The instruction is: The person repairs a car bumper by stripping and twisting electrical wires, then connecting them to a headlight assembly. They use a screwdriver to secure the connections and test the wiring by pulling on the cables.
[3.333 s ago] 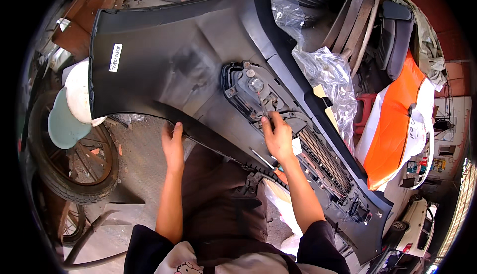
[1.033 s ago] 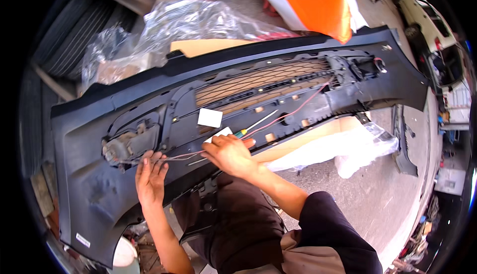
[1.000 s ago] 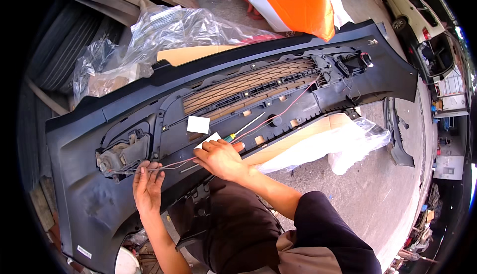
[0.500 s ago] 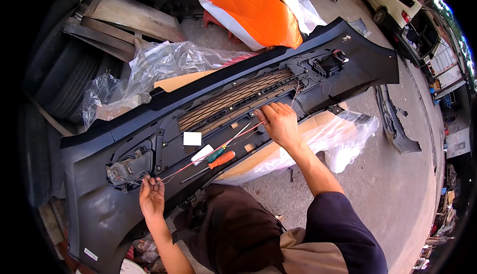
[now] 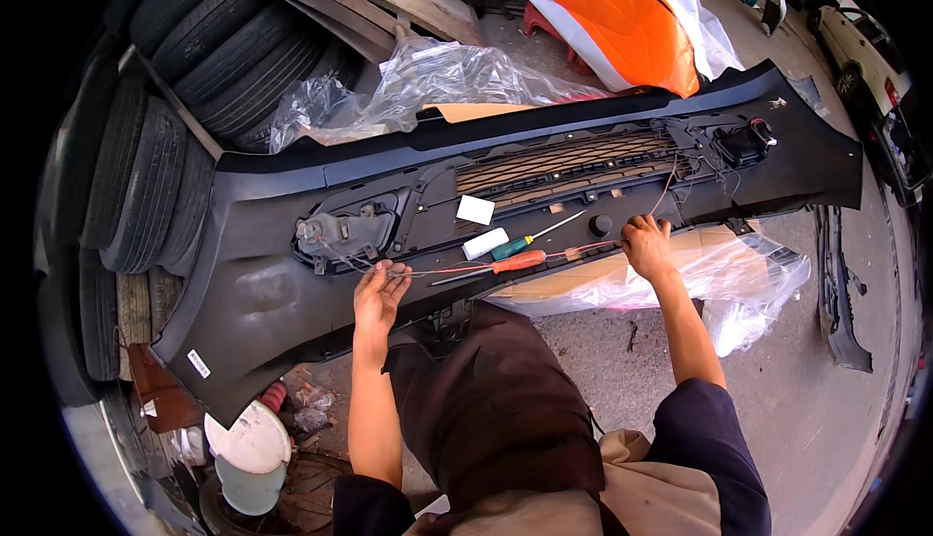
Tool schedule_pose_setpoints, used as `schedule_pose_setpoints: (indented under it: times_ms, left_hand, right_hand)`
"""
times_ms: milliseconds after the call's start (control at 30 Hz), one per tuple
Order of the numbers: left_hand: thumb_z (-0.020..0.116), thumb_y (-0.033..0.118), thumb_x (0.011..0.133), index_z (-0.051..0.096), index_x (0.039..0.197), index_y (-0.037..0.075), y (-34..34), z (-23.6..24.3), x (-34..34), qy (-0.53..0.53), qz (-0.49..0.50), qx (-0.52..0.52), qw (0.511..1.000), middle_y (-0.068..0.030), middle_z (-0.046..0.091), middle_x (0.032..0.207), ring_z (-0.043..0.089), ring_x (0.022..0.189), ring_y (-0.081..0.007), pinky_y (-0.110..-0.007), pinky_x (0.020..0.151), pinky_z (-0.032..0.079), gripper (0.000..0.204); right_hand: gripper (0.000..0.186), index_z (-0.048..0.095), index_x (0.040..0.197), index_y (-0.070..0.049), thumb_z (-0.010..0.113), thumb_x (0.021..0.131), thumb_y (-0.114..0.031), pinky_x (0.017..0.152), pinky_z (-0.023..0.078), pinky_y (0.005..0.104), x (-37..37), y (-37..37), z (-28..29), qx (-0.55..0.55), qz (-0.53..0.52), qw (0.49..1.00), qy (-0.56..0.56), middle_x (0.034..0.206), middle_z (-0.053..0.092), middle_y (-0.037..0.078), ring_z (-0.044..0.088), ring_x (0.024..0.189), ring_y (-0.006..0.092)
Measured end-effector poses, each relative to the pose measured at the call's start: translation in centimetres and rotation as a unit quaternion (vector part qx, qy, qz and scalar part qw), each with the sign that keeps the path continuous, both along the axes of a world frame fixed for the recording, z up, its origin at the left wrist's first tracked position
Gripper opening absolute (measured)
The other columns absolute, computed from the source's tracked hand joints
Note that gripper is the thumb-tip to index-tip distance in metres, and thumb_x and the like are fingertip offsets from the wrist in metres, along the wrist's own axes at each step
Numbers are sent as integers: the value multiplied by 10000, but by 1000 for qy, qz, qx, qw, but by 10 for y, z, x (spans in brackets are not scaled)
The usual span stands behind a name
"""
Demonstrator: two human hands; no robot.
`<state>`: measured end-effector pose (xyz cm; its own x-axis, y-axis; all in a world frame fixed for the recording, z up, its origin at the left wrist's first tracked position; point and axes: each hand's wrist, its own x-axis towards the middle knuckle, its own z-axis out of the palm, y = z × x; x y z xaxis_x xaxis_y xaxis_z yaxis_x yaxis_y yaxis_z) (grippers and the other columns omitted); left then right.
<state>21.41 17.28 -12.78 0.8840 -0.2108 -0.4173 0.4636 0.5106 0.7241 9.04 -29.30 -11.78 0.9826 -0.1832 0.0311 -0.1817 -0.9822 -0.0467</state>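
A black car bumper cover (image 5: pixel 277 201) lies inner side up before me. My left hand (image 5: pixel 377 298) pinches a thin red wire (image 5: pixel 457 270) beside the left lamp (image 5: pixel 342 237). At the near edge, right of a black round cap (image 5: pixel 601 225), my right hand (image 5: pixel 649 246) is closed on the same wire. The wire runs between both hands past an orange-handled screwdriver (image 5: pixel 522 261). From the right hand a strand rises to loose wiring (image 5: pixel 714 172) near the right lamp (image 5: pixel 746 143). A green-handled screwdriver (image 5: pixel 513 247) lies against a small white block (image 5: pixel 485 243).
A white card (image 5: pixel 475 209) rests below the mesh grille (image 5: pixel 554 169). Stacked tyres (image 5: pixel 146 186) and clear plastic (image 5: pixel 437 79) are at the far left. Wrapped cardboard (image 5: pixel 583 278) sits under the bumper. White buckets (image 5: pixel 248 436) stand at lower left; another black trim piece (image 5: pixel 838 288) lies right.
The view has swung left. My right hand has come down past the round cap toward the bumper's near edge, bringing the wire lower, by the orange screwdriver. Both hands keep hold of it.
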Motion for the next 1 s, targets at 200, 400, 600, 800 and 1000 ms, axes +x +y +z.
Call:
schedule_pose_setpoints:
  times_ms: [200,400,600,800,1000]
  left_hand:
    - [612,209,924,511,1142,-31,-2,2,-16,8,-28,64,997,-201,616,1099,631,1005,-313,-411,906,513,339]
    - [607,186,923,520,1168,-69,15,22,-49,-37,-104,165,980,-191,637,1046,661,924,-265,-359,818,549,364]
    - [600,176,925,518,1173,-78,39,22,-66,-56,-66,159,983,-188,649,1010,668,893,-256,-339,777,556,365]
    - [582,161,932,499,1175,-70,25,13,-58,-43,-1,136,990,-186,630,1012,660,870,-261,-357,754,567,346]
    - [609,158,918,498,1141,-43,9,-19,-21,-45,133,89,986,-169,606,1036,650,881,-271,-375,765,563,321]
  right_hand:
    - [137,688,922,-170,600,873,-262,928,341,496,23,16,-7,-63,5,996,56,925,648,2,554,1025,201]
    - [190,703,902,-187,576,895,-328,827,373,479,58,9,-28,-88,-1,990,112,878,684,32,605,957,231]
    - [263,660,1072,-181,660,827,-278,941,364,517,64,11,-23,-80,4,989,121,1052,642,62,512,1141,265]
    - [388,601,1137,-141,698,762,-162,908,381,484,37,38,0,-63,10,997,38,1156,564,96,475,1137,294]
    - [239,618,1031,-76,635,803,-144,885,381,460,-24,78,9,29,39,998,-50,1054,576,113,501,1040,330]
